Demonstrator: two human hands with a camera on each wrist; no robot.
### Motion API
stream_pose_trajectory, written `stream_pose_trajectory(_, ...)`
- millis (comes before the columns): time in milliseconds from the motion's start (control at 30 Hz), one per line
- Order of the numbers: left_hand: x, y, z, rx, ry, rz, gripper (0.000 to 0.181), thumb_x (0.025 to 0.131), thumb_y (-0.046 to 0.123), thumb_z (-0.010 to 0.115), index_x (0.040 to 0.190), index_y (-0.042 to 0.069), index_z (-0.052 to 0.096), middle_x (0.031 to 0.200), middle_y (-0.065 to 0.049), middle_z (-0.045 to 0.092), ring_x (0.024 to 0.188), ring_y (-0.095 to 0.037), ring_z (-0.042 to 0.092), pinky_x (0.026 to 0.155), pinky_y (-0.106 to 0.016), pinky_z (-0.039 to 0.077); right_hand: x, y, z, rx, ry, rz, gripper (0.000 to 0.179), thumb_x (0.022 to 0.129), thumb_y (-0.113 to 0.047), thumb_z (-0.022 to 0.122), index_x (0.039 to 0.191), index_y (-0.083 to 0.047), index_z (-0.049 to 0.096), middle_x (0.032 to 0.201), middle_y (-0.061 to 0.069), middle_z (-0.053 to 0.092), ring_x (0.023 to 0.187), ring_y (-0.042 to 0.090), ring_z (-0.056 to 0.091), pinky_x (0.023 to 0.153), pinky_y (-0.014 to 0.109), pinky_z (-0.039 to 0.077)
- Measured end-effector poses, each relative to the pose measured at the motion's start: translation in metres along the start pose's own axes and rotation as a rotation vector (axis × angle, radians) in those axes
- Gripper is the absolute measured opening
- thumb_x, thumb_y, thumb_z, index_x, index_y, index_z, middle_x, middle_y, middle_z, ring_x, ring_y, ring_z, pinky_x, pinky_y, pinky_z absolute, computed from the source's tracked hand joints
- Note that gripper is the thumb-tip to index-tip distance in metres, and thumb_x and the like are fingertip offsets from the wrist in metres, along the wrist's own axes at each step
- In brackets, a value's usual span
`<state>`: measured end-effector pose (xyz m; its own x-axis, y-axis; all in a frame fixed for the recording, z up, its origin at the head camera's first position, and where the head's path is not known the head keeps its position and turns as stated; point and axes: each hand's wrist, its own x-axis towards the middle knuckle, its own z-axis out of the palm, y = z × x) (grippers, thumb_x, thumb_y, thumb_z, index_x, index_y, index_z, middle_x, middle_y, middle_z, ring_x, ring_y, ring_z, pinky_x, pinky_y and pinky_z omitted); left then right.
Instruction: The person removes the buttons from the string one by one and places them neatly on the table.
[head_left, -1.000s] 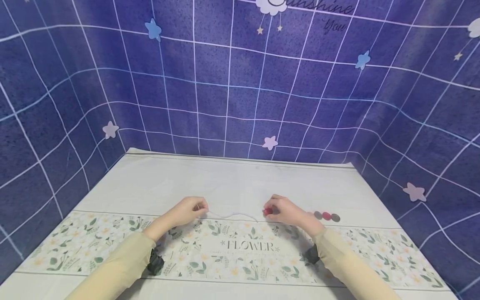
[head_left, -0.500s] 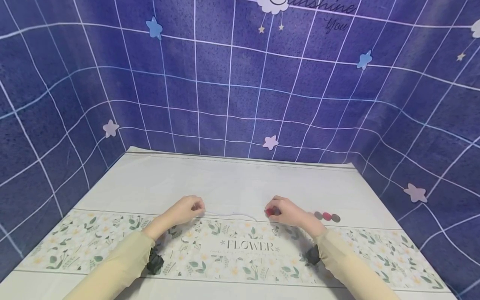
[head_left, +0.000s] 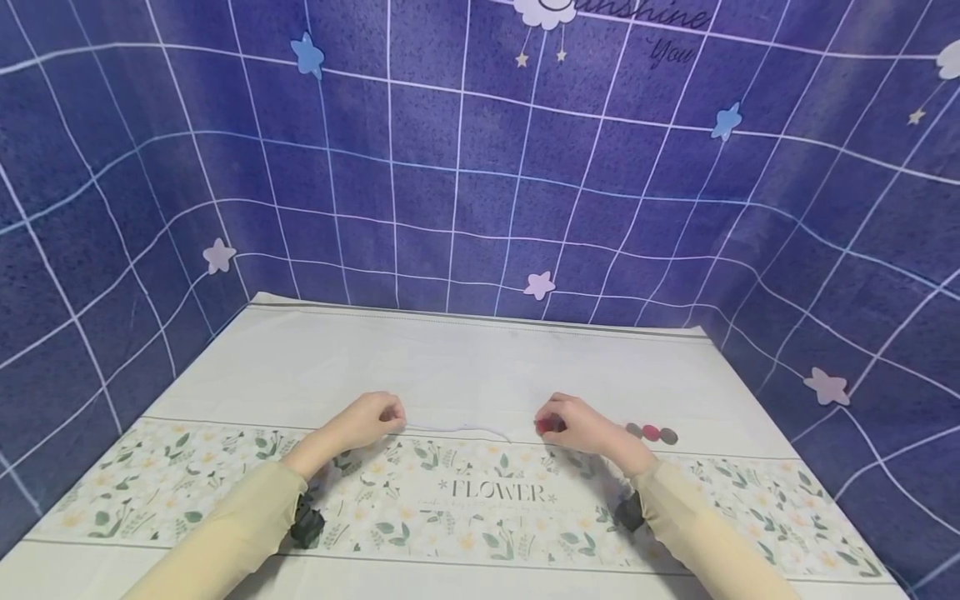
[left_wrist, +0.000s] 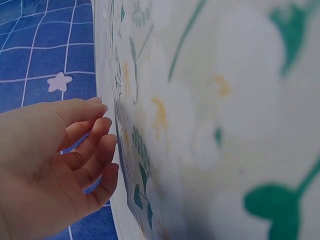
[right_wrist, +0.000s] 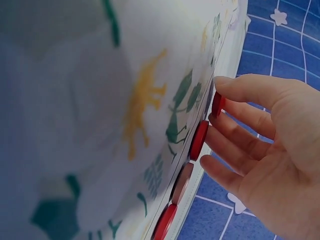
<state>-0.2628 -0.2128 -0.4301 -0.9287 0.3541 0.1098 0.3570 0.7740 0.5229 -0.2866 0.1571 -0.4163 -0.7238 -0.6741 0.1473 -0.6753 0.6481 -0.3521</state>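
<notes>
A thin pale string (head_left: 467,428) lies along the white cloth in the head view, its left end at the fingertips of my left hand (head_left: 367,419). Thumb and index of that hand (left_wrist: 65,155) meet in a pinch, though the string does not show in the left wrist view. My right hand (head_left: 576,425) pinches a small red disc (right_wrist: 218,104) between thumb and fingers. Another red disc (right_wrist: 199,140) stands just below its fingertips in the right wrist view, with a brownish disc (right_wrist: 182,182) and one more red disc (right_wrist: 165,222) in the same row.
To the right of my right hand, the row shows a dark grey disc (head_left: 633,431), a red one and another grey one. A flower-printed band (head_left: 495,533) crosses the tablecloth. Blue gridded curtain (head_left: 480,167) encloses the table behind and at both sides.
My left hand has moved slightly left, and the string lies a bit straighter. My right hand has shifted a little right with the red disc, widening the distance to the string's end.
</notes>
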Motion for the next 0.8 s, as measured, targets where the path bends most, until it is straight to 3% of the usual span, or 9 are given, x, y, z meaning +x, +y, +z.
stream_pose_trajectory(300,0.001,-0.004,0.000,-0.010,-0.014,-0.016,0.006,0.087,0.016,0.064,0.082,0.014,0.062,0.079,0.005,0.060,0.073,-0.008,0.052,0.070,-0.028,0.048,0.001,0.003,0.000,-0.012,-0.007,0.017,0.023,0.080,-0.009,0.070,0.102,-0.002,0.067,0.091,0.004,0.059,0.078,0.014,0.056,0.073,0.027,0.051)
stream_pose_trajectory(600,0.002,-0.003,-0.003,-0.033,-0.049,-0.017,0.006,0.082,0.012,0.069,0.084,0.010,0.064,0.079,0.004,0.059,0.075,-0.010,0.054,0.075,-0.033,0.050,0.002,0.004,-0.001,-0.019,-0.015,0.025,0.025,0.079,-0.010,0.071,0.103,-0.002,0.067,0.091,0.005,0.059,0.078,0.015,0.056,0.073,0.026,0.050)
stream_pose_trajectory(733,-0.001,0.004,-0.012,-0.027,-0.087,-0.020,0.013,0.083,0.016,0.068,0.093,0.008,0.064,0.090,-0.001,0.064,0.085,-0.017,0.061,0.081,-0.038,0.052,-0.001,0.004,-0.005,-0.010,-0.009,0.014,0.029,0.080,-0.011,0.070,0.107,0.001,0.066,0.094,0.008,0.061,0.082,0.019,0.059,0.077,0.030,0.052)
stream_pose_trajectory(800,-0.002,0.010,-0.022,-0.018,-0.072,-0.007,0.018,0.087,0.019,0.064,0.099,0.005,0.064,0.097,-0.007,0.065,0.090,-0.022,0.062,0.082,-0.041,0.052,-0.004,0.004,-0.011,-0.032,0.019,-0.003,0.030,0.081,-0.011,0.069,0.108,0.002,0.065,0.097,0.010,0.062,0.087,0.022,0.061,0.080,0.034,0.052)
